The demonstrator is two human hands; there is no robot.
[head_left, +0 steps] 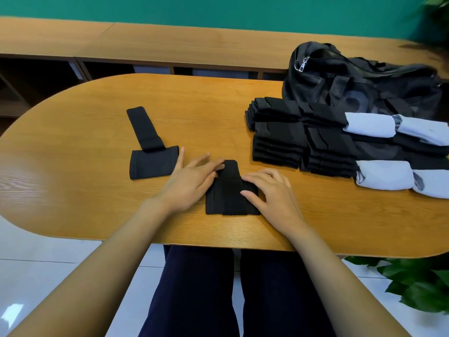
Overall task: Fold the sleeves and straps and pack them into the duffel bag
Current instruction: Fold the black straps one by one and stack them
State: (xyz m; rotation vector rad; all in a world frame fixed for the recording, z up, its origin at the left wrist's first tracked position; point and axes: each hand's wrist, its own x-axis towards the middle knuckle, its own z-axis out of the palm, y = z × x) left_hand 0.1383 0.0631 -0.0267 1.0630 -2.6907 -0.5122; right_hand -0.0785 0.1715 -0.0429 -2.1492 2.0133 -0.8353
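You have bright, diffuse indoor light here, so shadows are soft: your left hand (192, 181) and right hand (272, 190) throw only faint dark edges on the table (97, 132). A pale sheen of glare washes out the wood grain at the table's left end, and a small bright reflection sits on the floor tile (12, 312) at near left. The wide lens bows the table's rim and the far counter (170, 42). The centre is sharp. Toward the right edge things smear, and the plant (437, 13) at far right is worst. The duffel bag (352, 86) and the black stacked pieces (291, 142) sink into dark with little detail.
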